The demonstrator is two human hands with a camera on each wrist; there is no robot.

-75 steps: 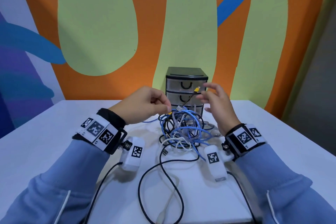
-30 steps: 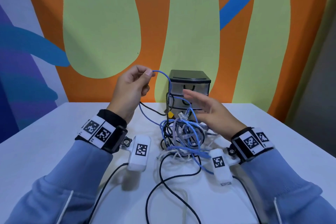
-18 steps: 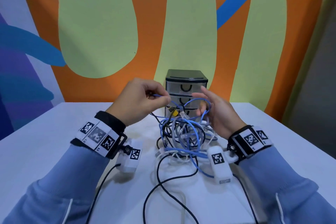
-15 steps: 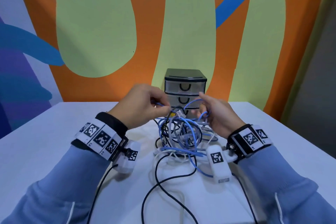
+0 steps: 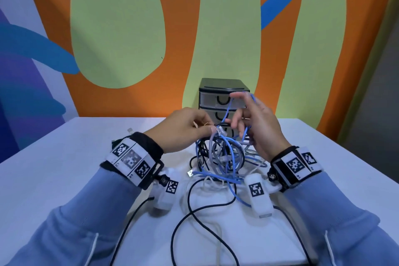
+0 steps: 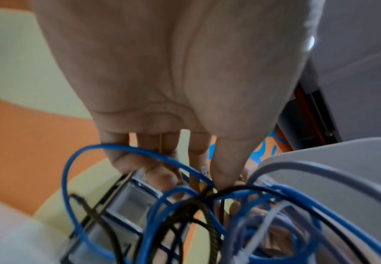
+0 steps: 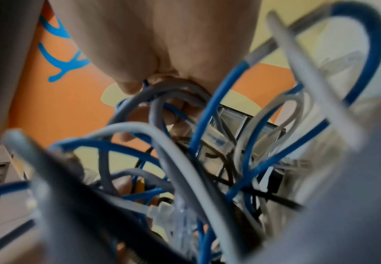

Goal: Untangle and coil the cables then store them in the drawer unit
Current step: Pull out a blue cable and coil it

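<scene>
A tangle of blue, grey, white and black cables (image 5: 224,157) lies on the white table (image 5: 64,168) in front of a small drawer unit (image 5: 222,84) with a black top, all its drawers closed. My left hand (image 5: 210,128) pinches a black braided cable (image 6: 204,194) at the top of the tangle, beside a clear plug (image 5: 221,131). My right hand (image 5: 235,110) is raised in front of the drawers. Its curled fingers are hooked through a loop of blue cable (image 5: 228,106). In the right wrist view these fingers (image 7: 178,114) sit among grey and blue strands.
One black cable (image 5: 190,201) trails from the tangle toward the table's near edge, with a white cable (image 5: 217,231) beside it. The painted wall stands close behind the drawer unit. The table's right edge (image 5: 345,149) runs diagonally past my right wrist.
My left hand came down from a raised hold on the blue cable to the top of the tangle. My right hand has lifted a blue loop up in front of the drawers.
</scene>
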